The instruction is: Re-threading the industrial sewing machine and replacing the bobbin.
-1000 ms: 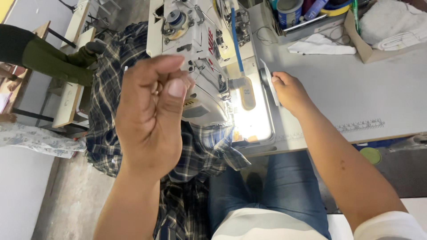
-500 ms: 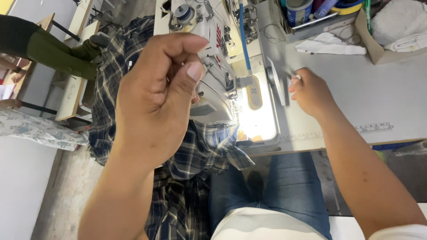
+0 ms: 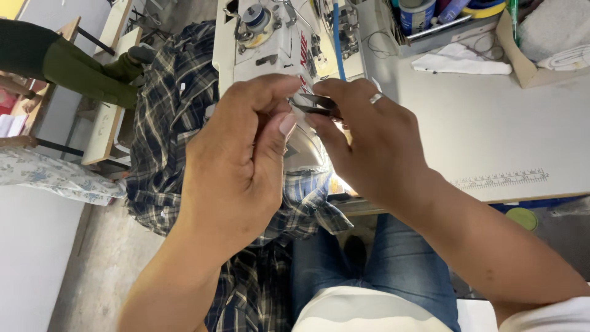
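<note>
My left hand (image 3: 239, 166) is raised in front of the white sewing machine (image 3: 270, 43), thumb and fingers pinched together; I cannot see anything between them. My right hand (image 3: 375, 141), with a ring on one finger, holds a small dark metal tool (image 3: 314, 103), thin like snips or tweezers. The tool's tip meets my left fingertips. Both hands hover above the machine's lit needle area, which they mostly hide. A dark plaid garment (image 3: 166, 123) hangs from the machine bed down over my lap and jeans (image 3: 399, 258).
The pale table (image 3: 491, 123) has a printed ruler (image 3: 501, 179) along its near edge. At the back are a white cloth (image 3: 461, 61), a cardboard box (image 3: 522, 61) and a tray of containers (image 3: 424, 21). Left: a wooden stool (image 3: 104, 123), someone's green-clad limb (image 3: 61, 64), floral fabric (image 3: 55, 175).
My right hand left the table beside the machine, took up the metal tool and came across to my raised left hand. The left hand stayed pinched and shifted slightly right.
</note>
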